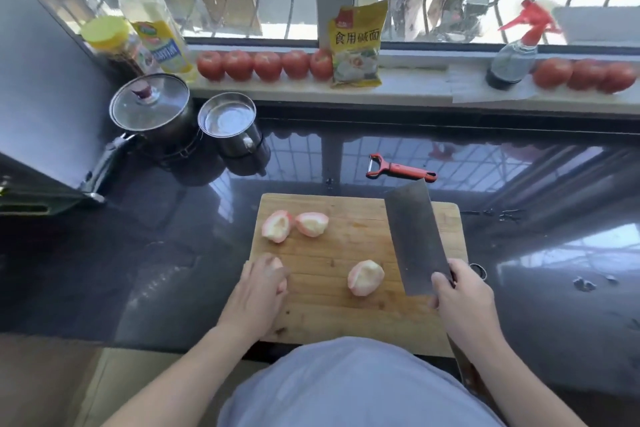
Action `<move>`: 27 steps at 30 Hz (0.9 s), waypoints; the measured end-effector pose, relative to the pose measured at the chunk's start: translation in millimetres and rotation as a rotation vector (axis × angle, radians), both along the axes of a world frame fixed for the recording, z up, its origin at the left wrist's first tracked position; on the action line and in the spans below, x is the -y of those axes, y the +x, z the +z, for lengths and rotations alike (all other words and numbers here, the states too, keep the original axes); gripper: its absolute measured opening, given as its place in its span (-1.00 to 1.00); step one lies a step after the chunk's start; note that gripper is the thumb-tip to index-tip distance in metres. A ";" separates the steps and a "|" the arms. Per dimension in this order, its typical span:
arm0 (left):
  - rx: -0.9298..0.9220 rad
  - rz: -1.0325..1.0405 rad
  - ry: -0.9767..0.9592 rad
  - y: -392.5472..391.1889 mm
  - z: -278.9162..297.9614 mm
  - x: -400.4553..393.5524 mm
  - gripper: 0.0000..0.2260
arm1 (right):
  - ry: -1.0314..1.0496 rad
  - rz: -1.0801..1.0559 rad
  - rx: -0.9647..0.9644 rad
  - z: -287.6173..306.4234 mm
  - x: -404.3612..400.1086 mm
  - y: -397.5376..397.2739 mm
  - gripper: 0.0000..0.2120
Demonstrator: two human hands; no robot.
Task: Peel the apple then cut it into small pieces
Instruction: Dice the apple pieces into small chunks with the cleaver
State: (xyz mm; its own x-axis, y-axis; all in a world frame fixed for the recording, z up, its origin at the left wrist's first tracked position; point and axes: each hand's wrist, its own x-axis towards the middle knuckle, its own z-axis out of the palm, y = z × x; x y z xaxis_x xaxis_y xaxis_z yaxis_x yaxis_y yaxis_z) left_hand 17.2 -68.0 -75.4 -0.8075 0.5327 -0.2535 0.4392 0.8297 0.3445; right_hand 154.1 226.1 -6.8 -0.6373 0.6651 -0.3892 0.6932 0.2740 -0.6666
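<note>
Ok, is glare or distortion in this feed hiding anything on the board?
Head view: backlit window, its grille mirrored on the glossy counter; the cutting board is glare-free, three apple pieces clear. Wide-angle bends the edges; the left hand hides most of a fourth piece.

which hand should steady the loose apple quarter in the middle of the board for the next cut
Left. The right hand grips the cleaver; the left hand, though covering another piece, lies just beside the apple quarter.

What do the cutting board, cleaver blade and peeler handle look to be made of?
Cutting board: apparently wood or bamboo, matte, with visible strips and grain. Cleaver blade: dull grey metal, likely steel. Peeler: handle looks like glossy red-orange plastic, though that is not certain.
</note>
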 end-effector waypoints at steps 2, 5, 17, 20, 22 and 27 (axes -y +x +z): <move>-0.048 0.028 0.053 -17.0 0.0 1.3 -0.88 | 0.009 -0.020 0.002 1.7 4.3 1.7 -0.84; -0.124 -0.022 -0.020 -28.6 -0.2 -0.8 -0.78 | 0.021 -0.051 0.032 2.1 7.0 5.1 -0.87; -0.246 -0.666 0.118 24.7 -27.6 -104.0 -0.41 | -0.022 -0.133 0.054 11.1 -8.3 34.3 -0.88; -0.197 -0.569 0.056 19.3 -25.9 -121.8 -0.51 | -0.028 -0.117 0.068 8.5 -14.7 46.0 -0.88; -0.189 -0.529 0.103 17.1 -19.3 -133.1 -0.66 | -0.036 -0.113 0.067 6.5 -16.9 51.7 -0.88; -0.155 -0.616 0.243 38.4 -20.9 -132.7 -0.77 | -0.032 -0.099 0.065 3.8 -18.4 56.1 -0.84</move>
